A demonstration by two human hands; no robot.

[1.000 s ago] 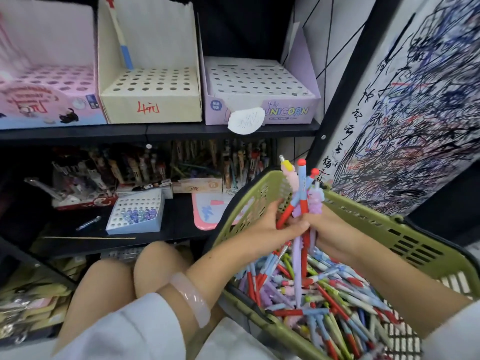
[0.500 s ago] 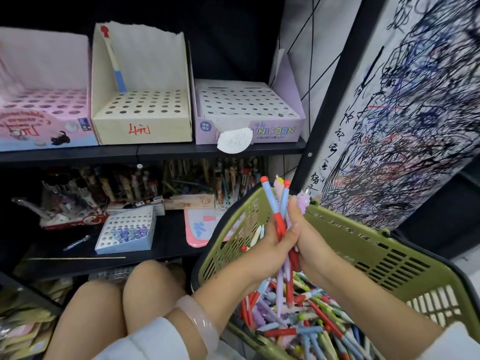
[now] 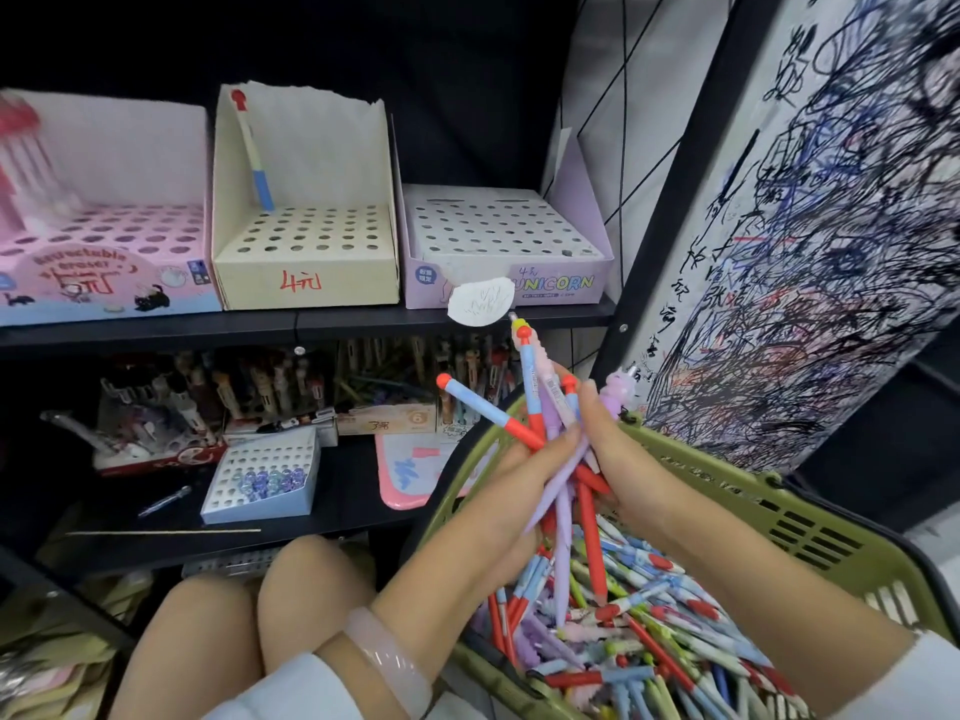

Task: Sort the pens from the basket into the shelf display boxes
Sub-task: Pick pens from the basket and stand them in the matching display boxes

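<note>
A green plastic basket [image 3: 810,532] at the lower right is full of loose pens [image 3: 649,641] in red, blue, purple and green. Above it my left hand [image 3: 519,491] and my right hand [image 3: 618,459] both grip a bunch of pens [image 3: 545,407] that fans upward; one blue-and-red pen tilts off to the left. On the upper shelf stand three display boxes with holed tops: a pink one [image 3: 104,262], a cream one [image 3: 306,252] with a single blue-and-red pen [image 3: 254,158] in it, and a lilac UNICORN box [image 3: 504,246].
The lower shelf [image 3: 343,491] carries a small blue holed box [image 3: 260,480], a pink pad, a loose pen and rows of packed pens at the back. A scribbled white panel [image 3: 831,226] stands to the right. My bare knees [image 3: 244,626] are under the shelf.
The view has tilted up, so shelf and boxes sit lower in frame. The bunch in my hands has spread out, and one blue-and-red pen now leans left.
</note>
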